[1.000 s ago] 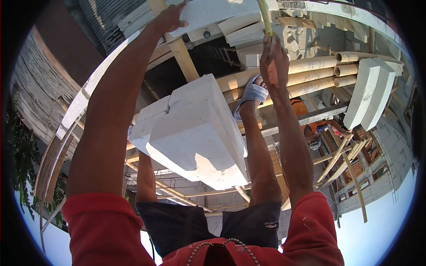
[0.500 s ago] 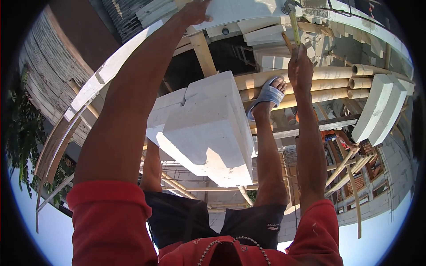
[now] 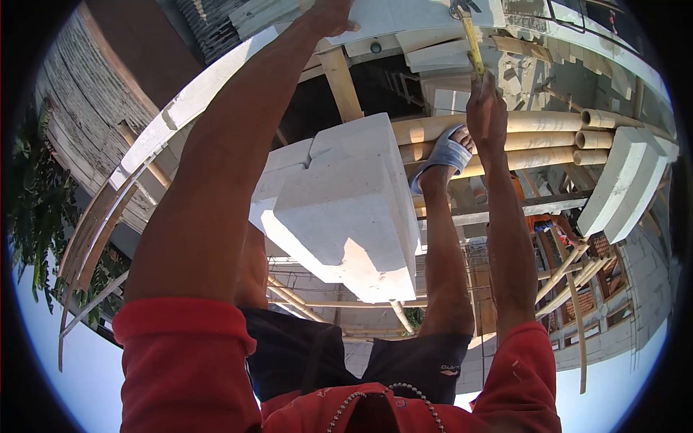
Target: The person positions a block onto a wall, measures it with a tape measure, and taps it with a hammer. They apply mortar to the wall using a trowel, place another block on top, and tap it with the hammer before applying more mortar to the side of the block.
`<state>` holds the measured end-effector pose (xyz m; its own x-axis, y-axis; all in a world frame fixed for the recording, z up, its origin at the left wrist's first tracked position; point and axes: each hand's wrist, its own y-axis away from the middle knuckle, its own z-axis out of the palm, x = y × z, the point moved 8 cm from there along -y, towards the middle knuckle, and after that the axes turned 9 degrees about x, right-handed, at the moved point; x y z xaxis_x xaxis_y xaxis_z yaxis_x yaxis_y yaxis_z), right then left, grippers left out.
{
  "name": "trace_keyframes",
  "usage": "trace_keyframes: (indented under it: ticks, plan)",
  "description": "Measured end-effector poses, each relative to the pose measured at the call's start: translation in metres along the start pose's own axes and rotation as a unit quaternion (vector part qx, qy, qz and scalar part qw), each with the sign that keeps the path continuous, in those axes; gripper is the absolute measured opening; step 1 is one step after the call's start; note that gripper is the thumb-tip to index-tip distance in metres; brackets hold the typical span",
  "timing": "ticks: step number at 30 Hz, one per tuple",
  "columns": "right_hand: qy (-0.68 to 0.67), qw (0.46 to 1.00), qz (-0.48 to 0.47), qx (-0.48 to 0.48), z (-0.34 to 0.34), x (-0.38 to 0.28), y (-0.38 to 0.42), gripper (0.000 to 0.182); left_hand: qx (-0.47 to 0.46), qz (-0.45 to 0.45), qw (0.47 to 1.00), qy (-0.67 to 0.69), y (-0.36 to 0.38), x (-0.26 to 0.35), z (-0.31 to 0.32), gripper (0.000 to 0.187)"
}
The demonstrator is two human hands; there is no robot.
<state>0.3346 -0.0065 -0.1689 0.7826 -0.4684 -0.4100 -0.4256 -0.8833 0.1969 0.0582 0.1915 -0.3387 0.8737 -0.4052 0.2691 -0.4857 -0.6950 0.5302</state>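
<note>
My right hand (image 3: 487, 112) is wrapped round the yellow handle of a hammer (image 3: 473, 45). The hammer's metal head points away from me, at the right end of a long white block (image 3: 411, 16) along the top of the wall. At the upper edge of the view, my left hand (image 3: 332, 18) rests at that block's left part, thumb spread away; the other fingertips are cut off by the frame. Between my legs stands a stack of large white blocks (image 3: 339, 195), a little below both forearms.
My sandalled foot (image 3: 447, 153) stands on several bamboo poles (image 3: 538, 139). More white blocks (image 3: 617, 180) lean at the right. A dark opening drops away below the wall. Lower down at the right, a person in orange (image 3: 538, 220) is partly visible among poles.
The hammer has tilted, its head swinging slightly left and nearer the top edge. My left hand appears a bit further right and higher. The whole view has shifted slightly.
</note>
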Motion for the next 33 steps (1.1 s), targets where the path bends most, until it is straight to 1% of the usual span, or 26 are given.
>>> trace_keyframes:
  ticks: [3, 4, 7, 8, 11, 14, 15, 17, 18, 21, 24, 27, 30, 31, 33]
  plan:
    - [-0.049, 0.992, -0.073, 0.095, -0.012, -0.016, 0.006, 0.042, -0.053, -0.038, 0.998, 0.018, 0.009, 0.014, -0.02, 0.088]
    - [-0.089, 0.989, -0.064, 0.099, -0.01, -0.016, 0.005, 0.04, -0.05, -0.044, 0.997, 0.024, 0.011, 0.015, -0.025, 0.088]
    - [-0.033, 0.994, -0.066, 0.079, 0.007, -0.019, 0.013, 0.04, -0.05, -0.05, 0.997, 0.03, 0.019, 0.019, -0.031, 0.087]
    - [0.03, 0.999, -0.009, -0.013, 0.019, -0.012, 0.012, 0.038, -0.05, -0.045, 0.998, 0.022, 0.017, 0.017, -0.03, 0.088]
    - [-0.004, 0.999, -0.033, 0.003, 0.005, -0.019, 0.006, 0.038, -0.048, -0.044, 0.998, 0.024, 0.017, 0.015, -0.033, 0.088]
    - [-0.03, 0.989, -0.09, 0.116, -0.009, -0.028, 0.01, 0.038, -0.048, -0.036, 0.998, 0.021, 0.009, 0.013, -0.02, 0.089]
    - [-0.037, 0.991, -0.08, 0.098, -0.002, -0.028, 0.013, 0.039, -0.05, -0.032, 0.998, 0.016, 0.008, 0.009, -0.014, 0.089]
    - [-0.047, 0.995, -0.059, 0.072, 0.011, -0.018, 0.017, 0.04, -0.055, -0.049, 0.997, 0.02, 0.016, 0.015, -0.027, 0.087]
    - [0.009, 0.999, -0.031, 0.011, 0.027, -0.008, 0.012, 0.039, -0.057, -0.057, 0.996, 0.024, 0.02, 0.021, -0.035, 0.087]
    - [-0.018, 0.993, -0.083, 0.076, 0.011, -0.015, 0.011, 0.037, -0.051, -0.042, 0.998, 0.02, 0.022, 0.022, -0.041, 0.086]
    - [-0.06, 0.989, -0.072, 0.111, 0.018, -0.007, 0.02, 0.036, -0.045, -0.024, 0.998, 0.022, 0.019, 0.015, -0.034, 0.087]
    - [-0.03, 0.998, -0.04, 0.045, 0.021, -0.005, 0.016, 0.036, -0.056, -0.051, 0.997, 0.026, 0.022, 0.02, -0.043, 0.088]
    - [-0.047, 0.992, -0.056, 0.106, 0.003, -0.003, 0.029, 0.034, -0.05, -0.04, 0.998, -0.011, 0.014, 0.012, -0.033, 0.087]
    - [-0.075, 0.994, 0.001, 0.076, -0.007, -0.001, 0.039, 0.033, -0.046, -0.033, 0.998, 0.001, 0.011, 0.013, -0.032, 0.087]
    - [-0.169, 0.98, 0.089, 0.051, -0.02, 0.026, 0.066, 0.035, -0.041, -0.026, 0.999, 0.02, 0.014, 0.005, -0.032, 0.087]
